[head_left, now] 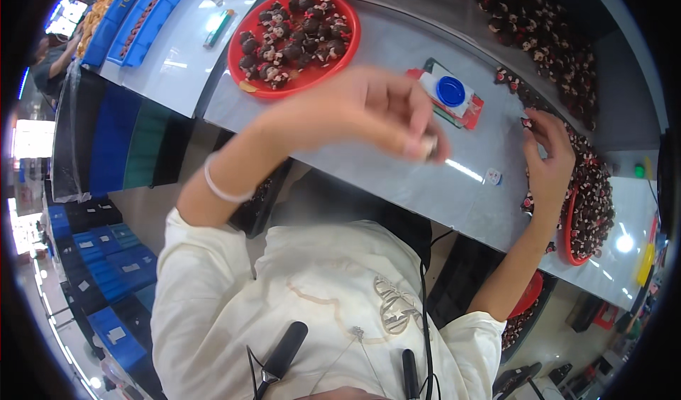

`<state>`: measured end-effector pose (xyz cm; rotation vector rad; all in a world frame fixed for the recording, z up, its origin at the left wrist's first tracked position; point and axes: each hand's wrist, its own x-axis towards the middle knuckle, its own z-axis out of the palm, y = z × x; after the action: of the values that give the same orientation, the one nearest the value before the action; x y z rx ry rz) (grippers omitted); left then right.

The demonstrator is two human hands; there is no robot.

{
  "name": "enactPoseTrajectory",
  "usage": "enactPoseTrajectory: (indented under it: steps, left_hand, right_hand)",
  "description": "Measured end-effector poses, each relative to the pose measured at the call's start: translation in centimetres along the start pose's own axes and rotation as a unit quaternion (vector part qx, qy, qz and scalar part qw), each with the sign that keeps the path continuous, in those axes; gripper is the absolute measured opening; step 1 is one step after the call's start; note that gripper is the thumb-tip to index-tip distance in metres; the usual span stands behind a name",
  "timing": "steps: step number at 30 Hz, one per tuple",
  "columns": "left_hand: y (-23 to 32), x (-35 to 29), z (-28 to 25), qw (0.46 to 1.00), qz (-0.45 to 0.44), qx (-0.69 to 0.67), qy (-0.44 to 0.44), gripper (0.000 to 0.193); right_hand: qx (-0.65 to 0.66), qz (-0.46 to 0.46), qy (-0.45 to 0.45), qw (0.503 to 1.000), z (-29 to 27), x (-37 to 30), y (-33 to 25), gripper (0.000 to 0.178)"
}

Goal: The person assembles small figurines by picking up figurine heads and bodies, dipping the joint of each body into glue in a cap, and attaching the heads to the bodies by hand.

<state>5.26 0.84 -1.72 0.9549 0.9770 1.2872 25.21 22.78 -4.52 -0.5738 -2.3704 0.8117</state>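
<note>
My left hand (397, 109) is over the middle of the table, slightly blurred. Its thumb and fingers pinch a small dark-and-pale piece (430, 146), too blurred to name. Farther right, my right hand (550, 155) reaches to the edge of a pile of small dark brown figures (587, 160) with pink and white parts. Its thumb and forefinger close around one small dark figure (527, 123). Between the hands, a round blue dish (450, 91) rests on a white block (430, 82), with red and green flat pieces under it.
A red round tray (237, 63) of dark figures stands at the far left of the table (369, 176). Another red tray (569, 240) is heaped at the right. More figures (539, 38) lie along the back. Blue bins (135, 38) stand far left. A small white tag (493, 176) lies on the tabletop.
</note>
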Motion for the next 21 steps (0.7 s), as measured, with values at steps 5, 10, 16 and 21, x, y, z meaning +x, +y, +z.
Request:
enactPoseTrajectory:
  steps: [5,10,16,21]
  left_hand:
    - [-3.7,-2.5,3.0,0.995,0.049,0.016,0.087,0.028]
    - [-6.0,-2.1,3.1,0.986,0.101,0.035,0.13,0.032]
    - [-6.6,-1.9,3.5,0.976,0.092,-0.058,0.19,0.028]
    - [-6.8,-1.7,2.7,0.98,0.086,0.007,0.178,0.027]
  right_hand:
    - [-0.043,0.022,-0.021,0.999,0.5,0.3,-0.5,0.028]
    - [-0.08,-0.032,-0.05,0.995,0.9,0.1,0.4,0.027]
    - [-0.124,-0.061,-0.074,0.988,0.9,0.1,0.0,0.027]
    - [-0.081,-0.023,-0.062,0.995,1.3,0.3,-0.5,0.027]
